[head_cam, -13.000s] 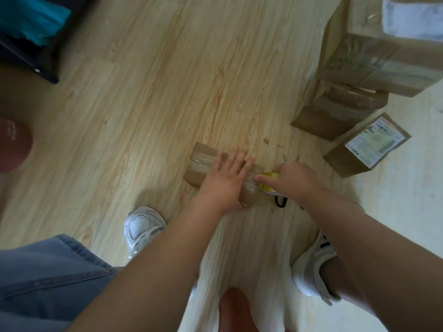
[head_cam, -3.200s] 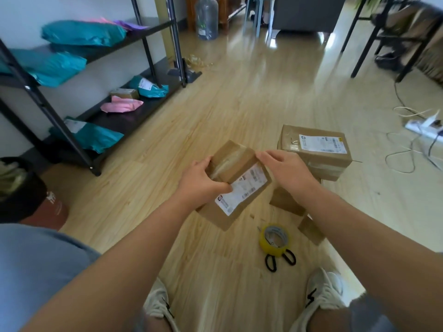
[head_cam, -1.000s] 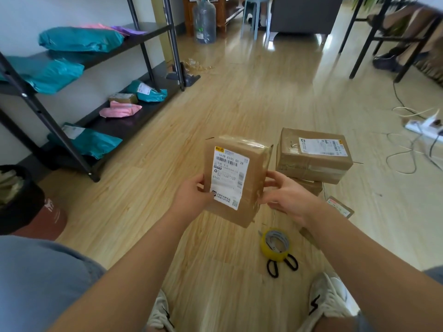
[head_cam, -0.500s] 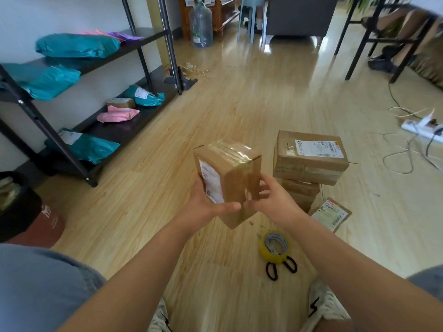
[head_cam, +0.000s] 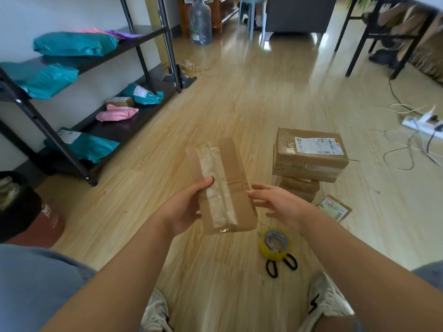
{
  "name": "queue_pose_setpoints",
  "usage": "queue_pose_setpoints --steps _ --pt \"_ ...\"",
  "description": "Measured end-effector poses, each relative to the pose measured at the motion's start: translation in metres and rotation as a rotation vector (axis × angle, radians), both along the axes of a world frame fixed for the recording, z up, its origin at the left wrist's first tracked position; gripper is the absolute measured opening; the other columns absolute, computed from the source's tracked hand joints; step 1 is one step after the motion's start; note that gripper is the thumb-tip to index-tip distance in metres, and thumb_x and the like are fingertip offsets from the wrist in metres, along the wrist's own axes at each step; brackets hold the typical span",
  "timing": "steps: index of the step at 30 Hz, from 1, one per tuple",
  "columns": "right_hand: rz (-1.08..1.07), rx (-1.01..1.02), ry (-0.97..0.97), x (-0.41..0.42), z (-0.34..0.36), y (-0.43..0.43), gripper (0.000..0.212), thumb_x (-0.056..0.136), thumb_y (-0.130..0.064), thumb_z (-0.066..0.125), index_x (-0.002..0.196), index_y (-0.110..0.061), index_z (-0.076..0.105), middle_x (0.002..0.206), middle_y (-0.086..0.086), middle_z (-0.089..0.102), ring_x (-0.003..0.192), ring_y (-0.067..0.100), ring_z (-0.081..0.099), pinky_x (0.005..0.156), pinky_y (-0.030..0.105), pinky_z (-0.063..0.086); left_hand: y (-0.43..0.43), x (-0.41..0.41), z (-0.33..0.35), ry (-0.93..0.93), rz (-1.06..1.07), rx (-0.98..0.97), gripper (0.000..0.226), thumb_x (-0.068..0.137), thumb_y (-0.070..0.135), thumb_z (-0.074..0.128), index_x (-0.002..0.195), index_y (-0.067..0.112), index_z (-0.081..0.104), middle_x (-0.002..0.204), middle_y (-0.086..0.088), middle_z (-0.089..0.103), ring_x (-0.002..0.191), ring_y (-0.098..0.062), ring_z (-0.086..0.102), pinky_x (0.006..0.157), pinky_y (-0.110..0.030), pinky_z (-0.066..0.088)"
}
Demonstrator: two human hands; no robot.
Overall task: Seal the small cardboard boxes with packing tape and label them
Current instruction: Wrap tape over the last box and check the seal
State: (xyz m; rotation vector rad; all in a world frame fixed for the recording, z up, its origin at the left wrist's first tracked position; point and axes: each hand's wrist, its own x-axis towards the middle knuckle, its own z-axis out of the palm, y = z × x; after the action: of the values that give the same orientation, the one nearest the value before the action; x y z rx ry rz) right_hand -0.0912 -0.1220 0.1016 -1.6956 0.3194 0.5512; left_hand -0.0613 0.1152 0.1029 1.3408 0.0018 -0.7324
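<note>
Your left hand's point(head_cam: 184, 209) grip clasps the box point(head_cam: 236, 164), right hand point(head_cam: 280, 204) open beside it; press the tape strip point(head_cam: 215, 188) flat end to end.

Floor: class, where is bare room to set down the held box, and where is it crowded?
Bare floor lies ahead of the box, between the rack and the stack, and left of the left hand. Crowded: right of the right hand, where stack, flat box and tape sit close; power strip beyond.

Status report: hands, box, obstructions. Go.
Left hand grips box, taped seam up. Right hand open beside it. Tape and scissors on floor, nothing blocking.
</note>
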Motion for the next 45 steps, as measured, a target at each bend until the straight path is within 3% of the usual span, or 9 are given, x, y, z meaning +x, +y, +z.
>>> queue_pose_setpoints --steps 3,7,12,15,18,23,32,38,45 --pt "-0.006 0.109 -0.076 0.0 0.003 0.004 0.035 0.093 -0.032 0.068 0.127 -0.028 0.061 0.118 -0.006 0.072 0.113 0.017 0.064 0.104 0.041 0.047 -0.003 -0.002 0.007 0.027 0.06 -0.051 0.056 0.09 0.049 0.061 0.135 0.017 0.057 0.131 -0.005 0.065 0.123 -0.024 0.06 0.108 -0.045 0.041" --pt "-0.169 0.171 -0.196 -0.002 0.007 -0.001 0.051 0.086 -0.022 0.077 0.133 -0.027 0.055 0.113 -0.002 0.073 0.104 0.02 0.07 0.096 0.045 0.055 -0.003 0.007 0.008 -0.092 0.301 0.209 0.059 0.08 0.048 0.077 0.127 0.019 0.058 0.117 -0.001 0.071 0.106 -0.019 0.067 0.099 -0.039 0.049" --pt "-0.125 0.052 -0.275 -0.001 0.019 0.001 0.061 0.085 -0.009 0.076 0.135 -0.034 0.054 0.117 0.006 0.064 0.103 0.025 0.069 0.086 0.041 0.058 -0.004 0.01 0.002 -0.167 0.439 0.272 0.016 0.096 0.024 0.063 0.108 0.014 0.06 0.114 -0.014 0.07 0.087 -0.022 0.068 0.093 -0.04 0.053" --pt "-0.101 -0.005 -0.294 -0.001 0.022 0.006 0.061 0.086 -0.012 0.076 0.136 -0.038 0.052 0.115 0.002 0.062 0.099 0.018 0.067 0.072 0.027 0.053 -0.006 0.007 0.005 -0.111 0.432 0.227 0.029 0.098 0.034 0.059 0.115 0.012 0.061 0.112 -0.007 0.069 0.096 -0.022 0.067 0.093 -0.037 0.054" --pt "-0.121 -0.043 -0.314 0.0 0.021 0.012 0.055 0.086 -0.025 0.077 0.133 -0.036 0.051 0.116 0.004 0.062 0.098 0.017 0.068 0.082 0.034 0.057 -0.011 0.003 0.009 -0.109 0.365 0.215 0.049 0.086 0.047 0.068 0.121 0.015 0.054 0.116 -0.003 0.066 0.104 -0.021 0.065 0.09 -0.034 0.052" --pt "-0.285 -0.132 -0.282 -0.001 0.017 0.027 0.057 0.08 -0.046 0.08 0.117 -0.025 0.042 0.109 -0.003 0.059 0.096 0.015 0.064 0.087 0.041 0.056 -0.023 -0.004 0.004 -0.141 0.289 0.304 0.071 0.07 0.019 0.088 0.124 0.012 0.043 0.119 -0.008 0.062 0.103 -0.018 0.065 0.082 -0.031 0.053" --pt "-0.352 -0.055 -0.275 -0.01 0.013 0.028 0.051 0.078 -0.039 0.083 0.114 -0.026 0.049 0.1 -0.011 0.064 0.087 0.006 0.062 0.065 0.025 0.048 -0.023 -0.007 0.006 -0.246 0.156 0.352 0.068 0.072 0.012 0.086 0.124 0.015 0.043 0.119 0.006 0.056 0.097 -0.006 0.063 0.064 -0.015 0.05" --pt "-0.157 -0.046 -0.259 -0.008 0.021 0.02 0.057 0.082 -0.036 0.08 0.132 -0.023 0.058 0.11 -0.008 0.069 0.091 0.006 0.069 0.063 0.013 0.052 -0.018 -0.001 0.008 -0.07 0.365 0.288 0.061 0.077 0.033 0.082 0.126 0.013 0.052 0.118 -0.005 0.067 0.1 -0.021 0.067 0.076 -0.032 0.053" --pt "-0.082 -0.105 -0.171 -0.009 0.021 0.025 0.042 0.089 -0.051 0.068 0.125 -0.029 0.066 0.104 -0.013 0.074 0.092 0.006 0.071 0.085 0.026 0.055 -0.013 0.002 0.007 0.13 0.295 0.375 0.052 0.078 0.053 0.074 0.112 0.014 0.065 0.109 -0.014 0.068 0.083 -0.024 0.064 0.062 -0.029 0.053"
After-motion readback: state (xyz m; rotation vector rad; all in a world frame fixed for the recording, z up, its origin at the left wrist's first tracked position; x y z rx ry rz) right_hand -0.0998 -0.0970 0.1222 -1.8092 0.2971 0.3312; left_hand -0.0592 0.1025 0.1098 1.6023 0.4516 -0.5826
